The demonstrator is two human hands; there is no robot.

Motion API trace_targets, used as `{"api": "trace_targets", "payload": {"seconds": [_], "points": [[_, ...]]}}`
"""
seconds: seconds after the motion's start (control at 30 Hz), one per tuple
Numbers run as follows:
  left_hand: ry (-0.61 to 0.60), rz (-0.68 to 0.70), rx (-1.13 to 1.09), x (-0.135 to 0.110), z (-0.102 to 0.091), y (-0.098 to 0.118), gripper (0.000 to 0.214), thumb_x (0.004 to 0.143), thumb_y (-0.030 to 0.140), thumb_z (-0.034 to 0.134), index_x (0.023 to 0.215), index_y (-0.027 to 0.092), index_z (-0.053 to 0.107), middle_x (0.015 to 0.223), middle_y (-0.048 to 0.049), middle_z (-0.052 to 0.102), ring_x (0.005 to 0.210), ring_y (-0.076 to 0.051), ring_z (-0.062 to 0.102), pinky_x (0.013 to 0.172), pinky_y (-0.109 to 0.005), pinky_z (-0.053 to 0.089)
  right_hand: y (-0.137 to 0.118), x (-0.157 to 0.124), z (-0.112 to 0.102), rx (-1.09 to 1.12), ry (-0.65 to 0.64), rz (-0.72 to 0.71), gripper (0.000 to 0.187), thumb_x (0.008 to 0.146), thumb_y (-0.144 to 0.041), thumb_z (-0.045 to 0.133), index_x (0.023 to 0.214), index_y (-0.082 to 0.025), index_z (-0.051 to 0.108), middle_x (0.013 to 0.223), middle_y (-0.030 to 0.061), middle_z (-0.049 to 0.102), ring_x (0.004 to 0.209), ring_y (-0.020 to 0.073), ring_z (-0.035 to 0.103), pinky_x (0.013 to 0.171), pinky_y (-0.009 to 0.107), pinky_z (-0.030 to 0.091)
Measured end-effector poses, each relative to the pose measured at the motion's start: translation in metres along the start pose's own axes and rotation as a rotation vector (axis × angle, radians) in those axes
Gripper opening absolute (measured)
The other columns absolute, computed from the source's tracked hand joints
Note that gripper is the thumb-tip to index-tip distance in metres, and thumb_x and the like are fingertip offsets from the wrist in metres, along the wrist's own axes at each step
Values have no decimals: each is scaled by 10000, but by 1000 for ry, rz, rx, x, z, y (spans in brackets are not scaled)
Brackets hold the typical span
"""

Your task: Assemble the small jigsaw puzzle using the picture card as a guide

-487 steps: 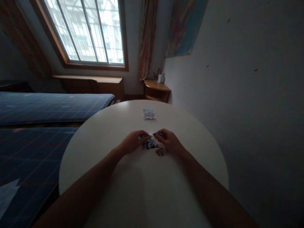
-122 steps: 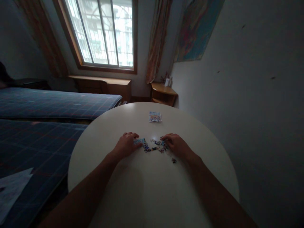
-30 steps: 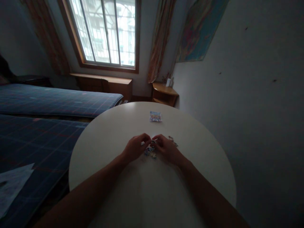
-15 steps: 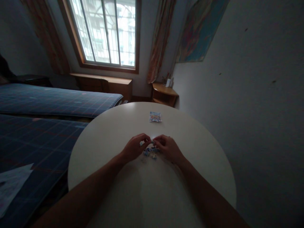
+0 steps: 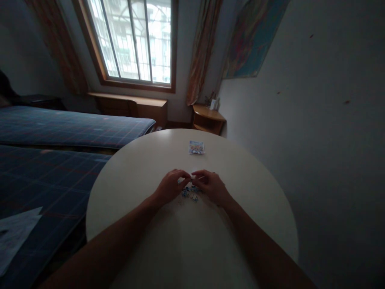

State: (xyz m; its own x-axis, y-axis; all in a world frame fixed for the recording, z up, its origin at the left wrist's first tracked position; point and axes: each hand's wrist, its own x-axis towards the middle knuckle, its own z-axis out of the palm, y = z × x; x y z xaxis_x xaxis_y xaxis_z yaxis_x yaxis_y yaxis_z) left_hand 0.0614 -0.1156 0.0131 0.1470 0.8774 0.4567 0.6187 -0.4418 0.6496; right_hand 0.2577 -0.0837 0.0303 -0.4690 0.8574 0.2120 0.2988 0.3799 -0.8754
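A small heap of colourful jigsaw pieces lies in the middle of a round white table. My left hand and my right hand rest over the heap with their fingertips meeting above it. Both pinch at pieces between them, and the hands hide most of the heap. A small printed picture card lies flat further back on the table, apart from both hands.
A bed with a blue checked cover runs along the left of the table. A grey wall stands close on the right. A wooden corner shelf and a barred window are behind the table.
Four seconds ago my hands were apart with pieces spread in a row. They have since come together over a gathered heap, and in the last second they barely moved.
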Motion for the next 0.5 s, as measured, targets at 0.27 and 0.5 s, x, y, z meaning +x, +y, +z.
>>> {"api": "trace_targets", "payload": {"seconds": [0.27, 0.5], "points": [[-50, -37, -94, 0, -3, 2, 140, 915, 266, 564, 909, 183, 676, 879, -27, 736, 822, -170, 674, 808, -291, 524, 3, 0, -4, 136, -12, 67, 319, 741, -440, 759, 900, -171, 698, 838, 58, 755, 762, 184, 701, 714, 311, 544], [-59, -37, -81, -1, -1, 1, 147, 913, 282, 560, 909, 186, 671, 887, -34, 729, 827, -176, 665, 794, -295, 520, 4, 1, -1, 5, -4, 23, 234, 810, -353, 688, 955, -174, 728, 858, 61, 768, 762, 186, 700, 719, 310, 530]]}}
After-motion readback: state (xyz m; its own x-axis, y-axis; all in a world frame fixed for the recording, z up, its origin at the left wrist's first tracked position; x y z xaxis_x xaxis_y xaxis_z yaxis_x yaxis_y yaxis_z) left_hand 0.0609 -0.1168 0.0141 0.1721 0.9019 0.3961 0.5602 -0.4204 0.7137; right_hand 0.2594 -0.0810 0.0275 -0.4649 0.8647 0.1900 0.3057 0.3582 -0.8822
